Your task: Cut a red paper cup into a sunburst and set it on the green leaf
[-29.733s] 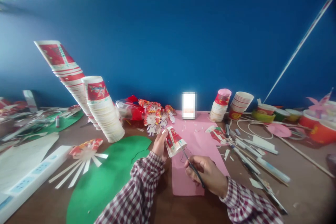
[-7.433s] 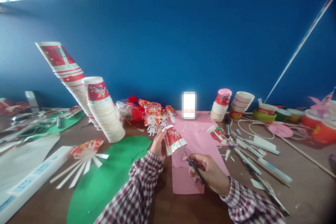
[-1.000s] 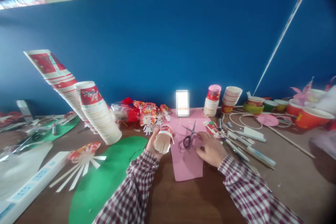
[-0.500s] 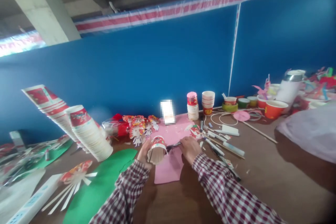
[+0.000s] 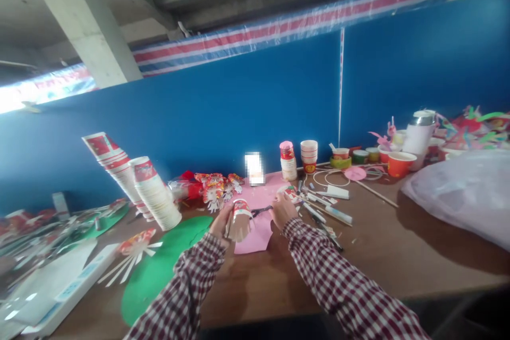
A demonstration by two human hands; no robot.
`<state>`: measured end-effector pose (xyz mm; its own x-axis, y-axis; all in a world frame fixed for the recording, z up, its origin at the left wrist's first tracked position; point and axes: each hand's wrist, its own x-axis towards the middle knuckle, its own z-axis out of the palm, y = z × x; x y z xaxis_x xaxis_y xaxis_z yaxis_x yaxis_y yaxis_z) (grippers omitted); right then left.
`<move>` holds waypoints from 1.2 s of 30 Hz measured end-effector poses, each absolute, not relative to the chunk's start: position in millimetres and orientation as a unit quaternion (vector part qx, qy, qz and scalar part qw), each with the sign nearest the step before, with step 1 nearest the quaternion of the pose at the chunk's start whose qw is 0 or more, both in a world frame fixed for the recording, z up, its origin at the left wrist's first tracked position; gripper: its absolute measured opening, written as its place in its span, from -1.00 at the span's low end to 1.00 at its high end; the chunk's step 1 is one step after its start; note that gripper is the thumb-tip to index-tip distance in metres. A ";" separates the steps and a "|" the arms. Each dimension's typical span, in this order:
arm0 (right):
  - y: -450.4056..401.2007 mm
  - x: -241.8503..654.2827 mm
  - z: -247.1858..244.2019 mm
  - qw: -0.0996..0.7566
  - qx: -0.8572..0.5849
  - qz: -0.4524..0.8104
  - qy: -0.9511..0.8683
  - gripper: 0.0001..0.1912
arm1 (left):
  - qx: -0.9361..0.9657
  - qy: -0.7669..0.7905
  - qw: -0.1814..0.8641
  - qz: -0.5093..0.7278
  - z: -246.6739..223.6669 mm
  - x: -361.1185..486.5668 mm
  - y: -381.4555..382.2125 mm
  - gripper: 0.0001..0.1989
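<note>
My left hand [image 5: 221, 223] is wrapped round a red and white paper cup [image 5: 241, 218], its open end tilted towards me and its rim side cut into strips. In my right hand [image 5: 283, 211] are dark scissors [image 5: 261, 212], their blades pointing left at the cup's edge. Both hands are over a pink sheet [image 5: 255, 237] on the brown table. Whether the blades touch the cup is too small to tell.
Two leaning cup stacks [image 5: 155, 194] and a green sheet [image 5: 159, 263] lie left, with a cut cup [image 5: 137, 247]. Pens [image 5: 329, 210], an orange cup [image 5: 401, 163], a white bottle [image 5: 417, 135] and a plastic bag [image 5: 458, 191] stand right. A blue partition [image 5: 239, 101] rises behind.
The view has turned left and shifted, so the table's front edge now shows. My left hand still holds the cup and my right hand the scissors; the cut strips look more spread.
</note>
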<state>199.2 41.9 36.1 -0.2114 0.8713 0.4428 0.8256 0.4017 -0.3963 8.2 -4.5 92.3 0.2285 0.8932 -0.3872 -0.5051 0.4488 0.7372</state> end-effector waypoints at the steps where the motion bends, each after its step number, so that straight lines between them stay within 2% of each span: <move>1: 39.7 198.4 37.5 0.330 -0.539 0.047 -0.774 -0.81 | 0.239 0.412 0.744 0.468 93.0 9.2 -7.5 -0.67; 6: 25.4 182.4 35.3 0.427 -0.492 0.130 -0.748 -0.70 | 0.208 0.396 0.708 0.546 91.1 10.9 -13.2 -0.74; 11: 7.0 167.5 25.3 0.473 -0.425 0.246 -0.731 -0.61 | 0.182 0.391 0.689 0.582 71.1 15.0 -9.9 -0.73; 16: -7.6 164.6 25.5 0.494 -0.367 0.335 -0.713 -0.59 | 0.170 0.417 0.659 0.602 47.6 21.1 -7.9 -0.75; 20: -9.3 164.2 25.8 0.524 -0.343 0.420 -0.656 -0.65 | 0.204 0.403 0.654 0.607 37.8 25.3 -14.1 -0.81; 23: -3.6 166.0 24.3 0.531 -0.359 0.425 -0.639 -0.70 | 0.238 0.381 0.654 0.609 34.3 25.1 -21.6 -0.86; 28: 4.3 173.9 27.6 0.525 -0.386 0.441 -0.617 -0.71 | 0.281 0.377 0.678 0.565 33.3 16.0 -28.6 -0.73; 36: -2.8 177.7 38.7 0.533 -0.436 0.392 -0.610 -0.63 | 0.447 0.423 0.541 0.573 32.8 13.3 -34.3 -0.54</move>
